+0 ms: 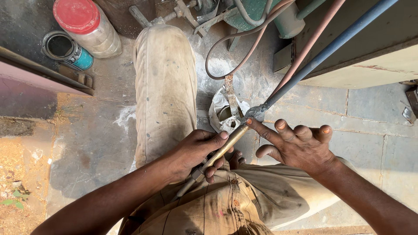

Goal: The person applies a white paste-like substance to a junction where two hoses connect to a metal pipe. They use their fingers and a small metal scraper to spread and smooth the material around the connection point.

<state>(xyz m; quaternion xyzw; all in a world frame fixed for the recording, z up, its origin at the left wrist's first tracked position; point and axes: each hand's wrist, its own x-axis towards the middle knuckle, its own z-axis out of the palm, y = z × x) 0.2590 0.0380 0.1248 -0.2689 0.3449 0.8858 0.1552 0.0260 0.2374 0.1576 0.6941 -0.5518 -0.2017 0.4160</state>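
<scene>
Torch handle (222,150), brass, slim: lies diagonal across frame centre, its lower end toward 7 o'clock over the lap, its upper end toward 1 o'clock. Left hand (196,154): grip wrapped round the lower part of the handle, fingers curled over it, thumb lying along the tube, apparently to steady it against the thigh. Right hand (300,146): grip spread, palm down, holding nothing; only the index fingertip touches, at the taped joint (256,113) where the handle meets the hoses. The other fingers are lifted clear.

From that joint a blue hose (331,45) and a reddish hose (305,52) run together toward 1 o'clock and leave the frame at the top. A further thin hose (226,48) loops at 12 o'clock toward a green cylinder (261,15), cut off by the top edge.

Person seated on the stone floor (370,122), one trouser leg (163,87) stretched toward 12 o'clock. A crumpled white wrapper (217,109) with a rusty metal strip (230,93) lies just beyond the hands, partly hidden by them. At 10 o'clock: a plastic jar with red lid (85,26) on its side, touching an open teal tin (65,50).

Hard to tell: the lower end of the handle below the left hand, hidden against the shirt; whether any valve is there; what the wrapper holds.
</scene>
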